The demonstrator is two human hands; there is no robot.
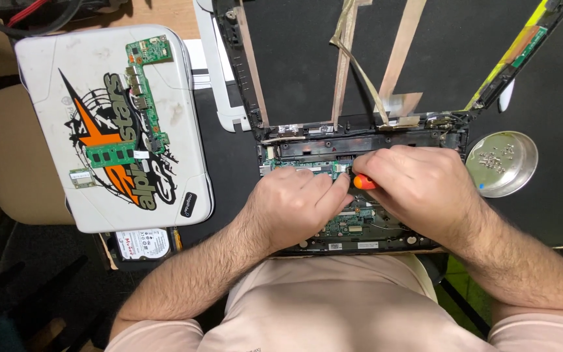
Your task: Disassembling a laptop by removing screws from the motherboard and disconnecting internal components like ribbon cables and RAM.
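Note:
An opened laptop base (360, 140) lies in front of me, its green circuit board (345, 225) exposed. The bare screen back (373, 52) with foil strips stands open behind it. My right hand (418, 186) is shut on a screwdriver with an orange handle (362, 182), its tip hidden at the board's upper part. My left hand (294, 205) rests curled on the board, its fingertips touching the screwdriver's front end.
A white laptop lid (53, 130) with an orange and black sticker lies to the left, carrying a long green circuit board (143, 91) and a memory module (111, 154). A hard drive (141, 244) lies below it. A round metal dish (504, 163) with several screws stands at right.

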